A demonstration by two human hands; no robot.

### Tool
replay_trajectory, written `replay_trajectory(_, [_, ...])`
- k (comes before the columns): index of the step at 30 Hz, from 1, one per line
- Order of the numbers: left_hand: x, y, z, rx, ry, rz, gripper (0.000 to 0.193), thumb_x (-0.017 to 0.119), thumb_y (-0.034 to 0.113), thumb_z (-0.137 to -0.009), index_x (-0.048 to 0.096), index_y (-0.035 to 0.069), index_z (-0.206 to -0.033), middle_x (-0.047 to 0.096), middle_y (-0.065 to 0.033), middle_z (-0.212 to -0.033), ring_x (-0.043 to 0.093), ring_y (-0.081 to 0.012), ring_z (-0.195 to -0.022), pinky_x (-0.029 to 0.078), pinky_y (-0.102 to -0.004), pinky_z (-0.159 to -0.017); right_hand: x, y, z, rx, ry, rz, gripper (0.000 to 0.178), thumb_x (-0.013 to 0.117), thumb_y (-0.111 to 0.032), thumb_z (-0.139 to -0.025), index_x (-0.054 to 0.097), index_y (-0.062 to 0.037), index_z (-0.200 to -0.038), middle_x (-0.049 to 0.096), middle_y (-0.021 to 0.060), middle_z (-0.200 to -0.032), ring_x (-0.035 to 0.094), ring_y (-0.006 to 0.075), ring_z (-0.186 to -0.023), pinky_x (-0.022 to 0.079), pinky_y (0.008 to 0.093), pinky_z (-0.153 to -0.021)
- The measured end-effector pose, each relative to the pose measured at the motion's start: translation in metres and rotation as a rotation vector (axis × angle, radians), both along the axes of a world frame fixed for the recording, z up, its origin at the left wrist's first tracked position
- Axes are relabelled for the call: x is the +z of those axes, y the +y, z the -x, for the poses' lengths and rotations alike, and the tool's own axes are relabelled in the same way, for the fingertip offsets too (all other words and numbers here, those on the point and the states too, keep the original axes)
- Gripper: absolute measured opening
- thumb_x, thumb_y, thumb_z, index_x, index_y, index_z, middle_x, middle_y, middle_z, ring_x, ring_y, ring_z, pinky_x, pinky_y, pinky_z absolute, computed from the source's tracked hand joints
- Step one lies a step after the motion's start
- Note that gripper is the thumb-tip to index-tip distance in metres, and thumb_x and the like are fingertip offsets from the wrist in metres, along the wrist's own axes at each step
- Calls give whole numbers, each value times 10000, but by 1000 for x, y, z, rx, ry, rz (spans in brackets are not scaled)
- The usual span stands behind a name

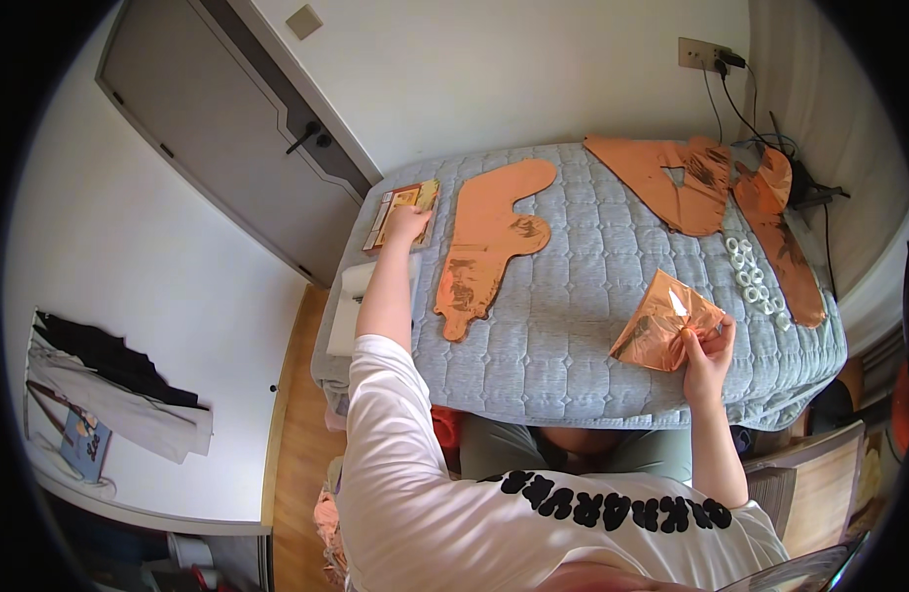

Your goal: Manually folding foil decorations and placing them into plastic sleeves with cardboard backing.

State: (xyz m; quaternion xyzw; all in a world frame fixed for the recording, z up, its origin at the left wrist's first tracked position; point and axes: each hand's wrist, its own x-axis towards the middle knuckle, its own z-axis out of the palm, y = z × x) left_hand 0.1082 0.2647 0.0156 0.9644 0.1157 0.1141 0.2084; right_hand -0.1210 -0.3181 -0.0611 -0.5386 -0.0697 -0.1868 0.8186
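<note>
My right hand (708, 357) pinches the corner of a folded, shiny copper-coloured foil balloon (658, 331) above the right front of the bed. Stretched out to the far left, my left hand (407, 225) is closed at a flat packet (380, 219) with a red and white printed card; its fingertips are partly hidden. Between the hands lies a flat, uninflated foil balloon (494, 232) shaped like a letter F. Another flat foil balloon (676, 178), shaped like an A, lies at the far right. Beside it is a long, narrow foil balloon (782, 252).
Several small white rings (755, 281) lie near the right edge of the quilted grey bed cover (573, 326). A white object (348, 311) sits under my left forearm. Black cables hang from a wall socket (704, 54). A grey door (237, 128) stands beyond the left side.
</note>
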Motion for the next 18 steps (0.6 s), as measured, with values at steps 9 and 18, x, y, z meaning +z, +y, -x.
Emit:
replay_trajectory(9, [86, -103, 63, 115, -871, -179, 266, 560, 239, -1022, 673, 77, -1200, 746, -161, -1009, 711, -326, -966, 545, -406, -814, 7, 1, 0, 92, 68, -236, 540, 679, 58, -918, 404, -117, -1348, 683, 68, -1077, 676, 150, -967, 547, 294, -879])
replay_trajectory(18, [28, -298, 198, -439, -94, 1300, 733, 685, 19, -951, 288, 81, -1564, 685, -65, -1093, 664, -120, -976, 556, -305, -846, 22, -54, 47, 152, 116, -517, 589, 710, -143, -933, 427, -66, -1443, 634, 70, -1290, 651, 175, -1130, 521, 321, -978])
